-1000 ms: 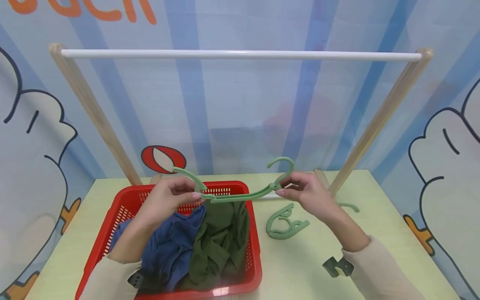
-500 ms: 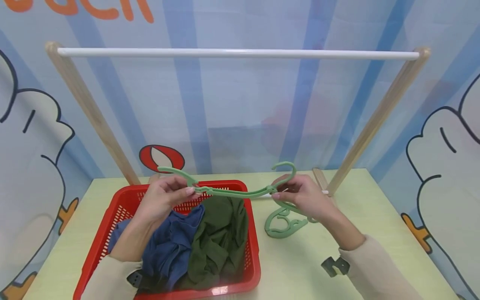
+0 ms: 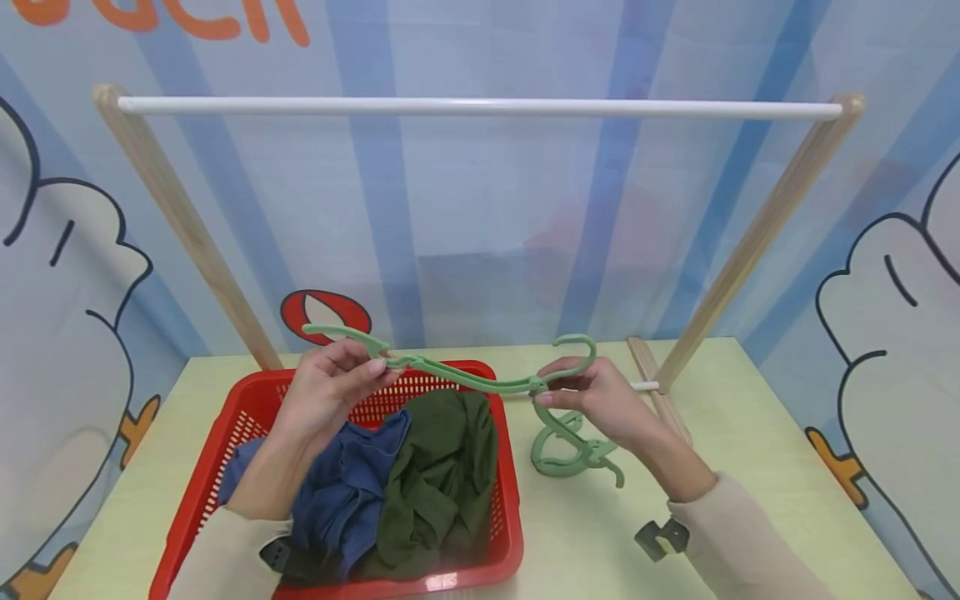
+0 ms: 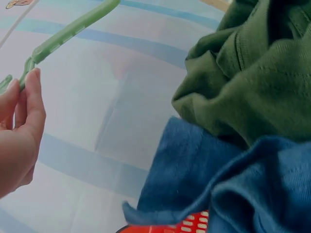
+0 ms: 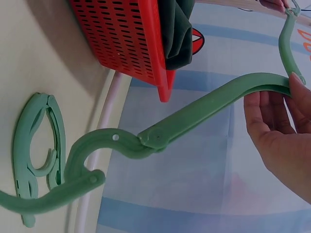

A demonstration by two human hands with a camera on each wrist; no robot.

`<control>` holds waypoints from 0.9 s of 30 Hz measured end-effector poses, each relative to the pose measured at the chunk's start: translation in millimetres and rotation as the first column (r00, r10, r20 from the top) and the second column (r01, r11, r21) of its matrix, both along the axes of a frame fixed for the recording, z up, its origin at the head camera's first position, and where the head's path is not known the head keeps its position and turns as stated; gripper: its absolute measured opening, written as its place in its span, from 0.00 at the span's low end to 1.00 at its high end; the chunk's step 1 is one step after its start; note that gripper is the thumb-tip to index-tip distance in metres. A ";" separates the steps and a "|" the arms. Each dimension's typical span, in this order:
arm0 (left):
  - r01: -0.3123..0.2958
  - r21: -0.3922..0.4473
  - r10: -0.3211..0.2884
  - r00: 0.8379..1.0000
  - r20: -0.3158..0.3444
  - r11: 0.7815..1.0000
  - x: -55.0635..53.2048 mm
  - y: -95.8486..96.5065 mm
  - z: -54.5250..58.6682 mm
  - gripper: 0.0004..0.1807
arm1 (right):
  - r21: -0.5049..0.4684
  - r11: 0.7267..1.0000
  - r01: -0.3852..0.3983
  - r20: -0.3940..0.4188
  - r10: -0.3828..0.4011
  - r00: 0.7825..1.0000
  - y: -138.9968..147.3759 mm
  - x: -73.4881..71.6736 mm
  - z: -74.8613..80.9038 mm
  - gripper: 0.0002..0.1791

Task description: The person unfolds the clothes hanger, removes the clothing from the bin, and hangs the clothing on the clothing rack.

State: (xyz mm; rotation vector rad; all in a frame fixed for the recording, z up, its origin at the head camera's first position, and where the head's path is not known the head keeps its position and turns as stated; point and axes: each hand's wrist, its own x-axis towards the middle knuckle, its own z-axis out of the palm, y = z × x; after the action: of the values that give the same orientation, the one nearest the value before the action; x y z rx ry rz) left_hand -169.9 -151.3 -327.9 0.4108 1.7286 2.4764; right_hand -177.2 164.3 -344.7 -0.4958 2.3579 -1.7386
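Observation:
A green folding hanger is held in the air between both hands, over the back right of the red basket. The left hand pinches it near the left joint, and its left end section points up and left. The right hand grips it by the middle, at the base of the hook, which rises beside the fingers. From there the other hanger arm slants down, overlapping a folded green hanger on the table. In the right wrist view that arm is unfolded, with a curved section at its end.
The red basket holds a blue cloth item and a dark green one. Behind it stands a rack with a white bar and wooden posts. The pale table meets a printed backdrop.
The hanger's right arm has swung down into view below the right hand. The left hand has moved slightly left and up, tilting the hanger. The hook has dropped a little to the right.

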 end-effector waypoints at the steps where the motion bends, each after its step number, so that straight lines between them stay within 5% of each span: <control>1: -0.005 0.009 0.005 1.000 0.000 1.000 0.2 0.9 0.7 0.09 | -0.005 1.000 0.006 0.007 -0.005 1.000 -0.4 0.4 0.0 0.13; 13: -0.010 0.057 0.011 1.000 -0.013 0.998 -0.1 7.4 3.1 0.11 | 0.009 1.000 0.008 -0.015 -0.007 1.000 4.5 0.8 3.6 0.11; 27: 0.035 -0.144 -0.034 0.999 0.011 0.989 0.0 -5.1 8.2 0.10 | -0.183 0.983 -0.030 -0.113 0.009 0.994 16.3 -3.4 11.2 0.12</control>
State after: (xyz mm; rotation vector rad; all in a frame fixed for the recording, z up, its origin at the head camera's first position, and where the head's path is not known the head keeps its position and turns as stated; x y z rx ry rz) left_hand -169.9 -156.4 -319.7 0.4123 1.8653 2.3074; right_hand -180.6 180.6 -333.5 -0.6584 2.2652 -1.9807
